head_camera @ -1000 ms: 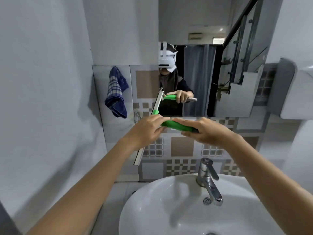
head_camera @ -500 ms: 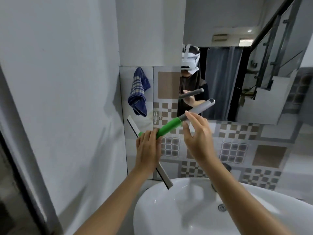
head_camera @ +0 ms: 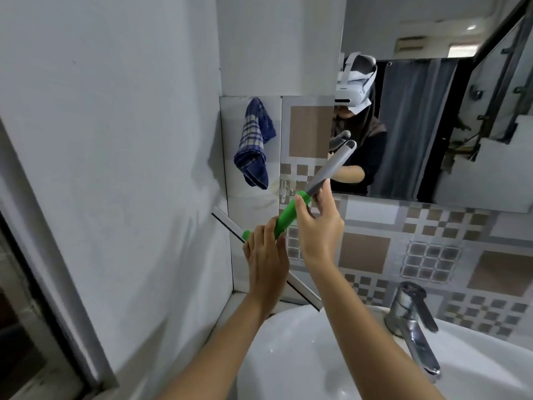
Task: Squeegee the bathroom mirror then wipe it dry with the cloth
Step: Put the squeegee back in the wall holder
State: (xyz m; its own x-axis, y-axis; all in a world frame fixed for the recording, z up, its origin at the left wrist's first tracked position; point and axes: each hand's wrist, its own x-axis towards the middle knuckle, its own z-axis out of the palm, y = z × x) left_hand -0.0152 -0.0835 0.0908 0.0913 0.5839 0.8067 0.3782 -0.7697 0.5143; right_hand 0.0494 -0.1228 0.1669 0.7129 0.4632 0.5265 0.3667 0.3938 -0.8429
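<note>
Both hands hold a squeegee (head_camera: 288,216) with a green grip and a grey tube handle, in front of the tiled wall below the mirror (head_camera: 432,116). My left hand (head_camera: 266,252) wraps the lower green part near the blade. My right hand (head_camera: 318,223) grips where green meets grey. The long blade runs diagonally from upper left to lower right, partly hidden behind my hands. The grey handle end points up at the mirror's lower left corner. A blue checked cloth (head_camera: 255,144) hangs on the wall left of the mirror.
A white basin (head_camera: 302,356) lies below my arms, with a chrome tap (head_camera: 412,321) at the right. A plain white wall (head_camera: 115,168) stands close on the left. Patterned tiles (head_camera: 432,255) cover the wall under the mirror. A small hook (head_camera: 284,189) sits below the cloth.
The squeegee turned from handle pointing right to handle pointing up toward the mirror, its blade swinging to a downward-right diagonal. My view shifted left and closer. My right hand closed on the handle.
</note>
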